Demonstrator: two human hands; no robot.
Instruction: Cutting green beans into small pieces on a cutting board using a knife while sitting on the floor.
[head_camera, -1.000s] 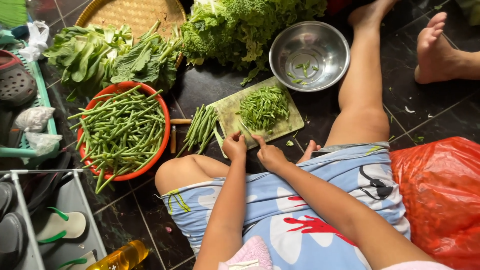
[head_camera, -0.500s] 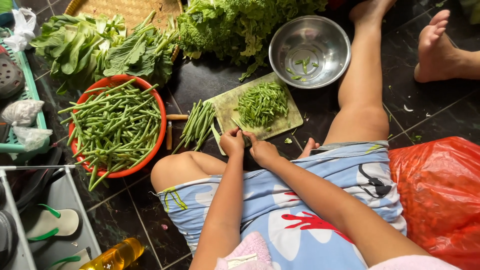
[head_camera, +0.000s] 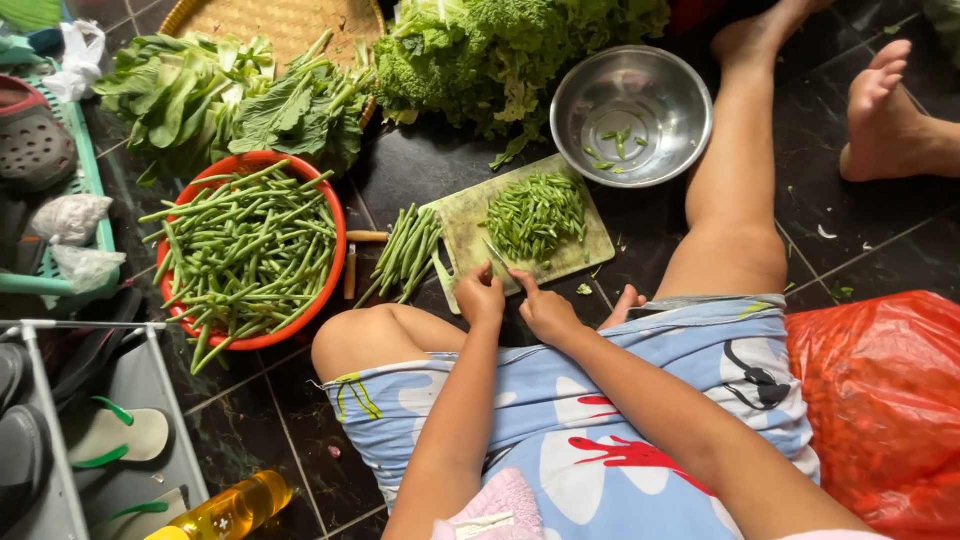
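While the left hand (head_camera: 481, 297) pinches a bundle of long green beans (head_camera: 408, 252) and the right hand (head_camera: 545, 310) clenches a knife, cutting proceeds on the pale green rectangular cutting board (head_camera: 590, 250) at frame centre, so feeding the bundle forward seems next.

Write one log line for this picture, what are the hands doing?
left hand: on board edge | right hand: fingertip on board | cut beans: piled on board | bowl: beyond

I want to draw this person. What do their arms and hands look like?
Both arms are bare, with no sleeves showing. The left hand and right hand wear no gloves, and I see no rings, watch or bracelets. Fingers are slim; nails are too small to tell.
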